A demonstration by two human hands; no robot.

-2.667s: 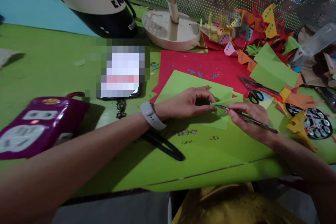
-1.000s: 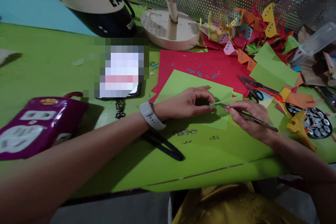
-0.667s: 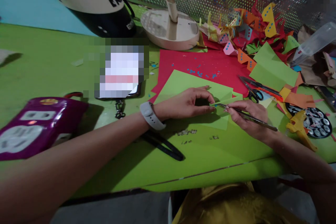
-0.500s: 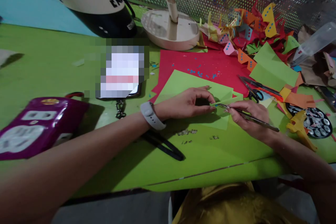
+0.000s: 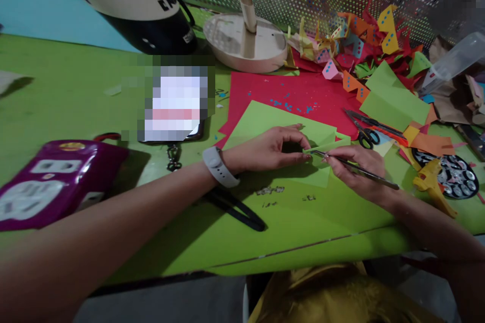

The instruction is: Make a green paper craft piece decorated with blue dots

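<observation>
My left hand (image 5: 269,149), with a pale watch band on its wrist, pinches the edge of a small folded green paper (image 5: 324,142) between thumb and index finger. In my right hand (image 5: 359,169) is a pair of slim metal tweezers (image 5: 373,177), held like a pen. Their tips meet the folded paper right beside my left fingertips. What lies at the tips is too small to make out. Under both hands lies a flat light green sheet (image 5: 252,121). A red sheet (image 5: 250,83) behind it carries scattered blue paper bits (image 5: 288,106).
Black-handled scissors (image 5: 368,137) and folded colourful paper shapes (image 5: 356,35) lie at the right. Farther back stand a lamp base (image 5: 227,43) and a dark bottle (image 5: 129,5). A phone (image 5: 176,106) and a purple power-outlet box (image 5: 64,181) are on the left.
The tweezers and my right fingers have shifted slightly left. A blue speck seen at the tweezer tips before no longer shows clearly. My left hand keeps its place.
</observation>
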